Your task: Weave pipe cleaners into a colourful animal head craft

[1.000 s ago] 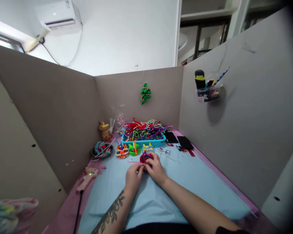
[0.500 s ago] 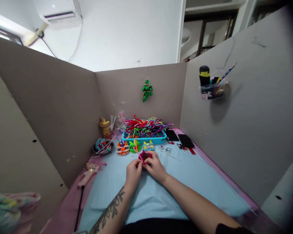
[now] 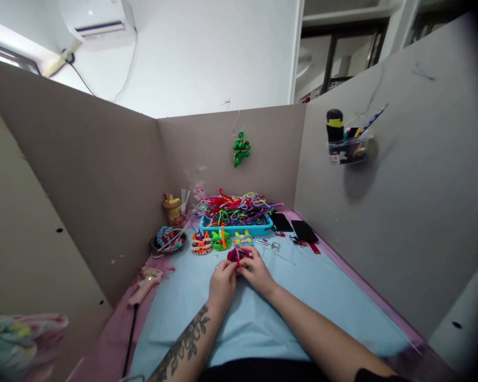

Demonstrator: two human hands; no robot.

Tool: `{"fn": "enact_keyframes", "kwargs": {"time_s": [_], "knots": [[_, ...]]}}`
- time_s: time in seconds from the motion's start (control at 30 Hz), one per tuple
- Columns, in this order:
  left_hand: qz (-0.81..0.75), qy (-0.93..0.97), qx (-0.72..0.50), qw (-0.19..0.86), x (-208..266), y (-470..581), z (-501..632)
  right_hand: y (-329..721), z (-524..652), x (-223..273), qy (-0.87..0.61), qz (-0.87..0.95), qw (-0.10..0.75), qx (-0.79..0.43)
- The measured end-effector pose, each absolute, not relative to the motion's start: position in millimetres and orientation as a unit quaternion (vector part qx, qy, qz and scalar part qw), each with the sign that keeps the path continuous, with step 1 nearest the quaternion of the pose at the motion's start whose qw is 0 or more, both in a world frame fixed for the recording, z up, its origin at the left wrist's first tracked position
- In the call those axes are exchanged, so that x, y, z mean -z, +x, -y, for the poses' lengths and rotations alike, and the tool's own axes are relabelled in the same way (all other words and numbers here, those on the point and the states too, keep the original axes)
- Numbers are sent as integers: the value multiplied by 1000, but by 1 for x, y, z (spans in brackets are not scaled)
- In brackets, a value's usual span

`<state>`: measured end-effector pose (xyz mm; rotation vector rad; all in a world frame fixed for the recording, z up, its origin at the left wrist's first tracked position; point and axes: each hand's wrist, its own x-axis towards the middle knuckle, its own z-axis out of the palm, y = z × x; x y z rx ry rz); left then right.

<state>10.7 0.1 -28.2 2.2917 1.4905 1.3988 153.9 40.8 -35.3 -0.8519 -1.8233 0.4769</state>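
Observation:
Both hands meet over the blue sheet, at a small dark magenta fuzzy piece made of pipe cleaner. My left hand pinches at its near edge, fingertips pressed together. My right hand curls round the piece's right side, its thumb close to the left fingertips. A pink pipe cleaner strand stands up from between the fingers. Much of the piece is hidden by the fingers. Just beyond sit an orange striped figure, a green figure with an orange strand in front, and a yellow-and-blue figure.
Behind the figures stands a blue tray heaped with coloured pipe cleaners. Scissors and two black phones lie to the right. On the left are a dark bowl, a cup and a pink corded tool.
My left hand has shifted a little right, nearer my right hand. The pink strand has swung right and now stands more upright. My right hand keeps its place on the magenta piece.

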Motion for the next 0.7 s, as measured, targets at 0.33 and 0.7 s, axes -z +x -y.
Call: {"fn": "enact_keyframes", "kwargs": {"time_s": [0.33,0.7], "knots": [[-491,738,-461,45,31,11,-6,158,-43,34,-324,772,501,-221],[-500,736,-453,55,26,14,-3,154,-41,33,-369,741,535,-169]]}}
